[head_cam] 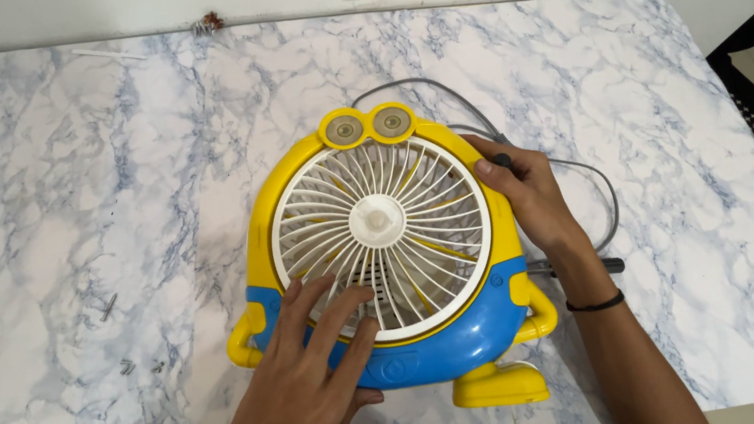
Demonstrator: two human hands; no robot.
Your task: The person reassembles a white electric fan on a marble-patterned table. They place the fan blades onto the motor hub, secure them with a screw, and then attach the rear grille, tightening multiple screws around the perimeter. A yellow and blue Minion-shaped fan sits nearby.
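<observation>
A yellow and blue cartoon-shaped table fan [469, 335] lies on its back on a marble-patterned table [57, 184]. Its round white grille [383, 236] faces up, with two round goggle eyes at the top. My left hand [308, 388] rests flat with fingers spread on the lower left of the grille and the blue base. My right hand [528, 193] presses against the fan's right yellow rim, fingers laid along it. A black band sits on my right wrist.
A grey power cable [601, 204] loops behind the fan to the right. Several small screws [127, 365] lie on the table at the left, with one longer screw [108, 307] above them. The table's right edge meets a tiled floor and a dark crate.
</observation>
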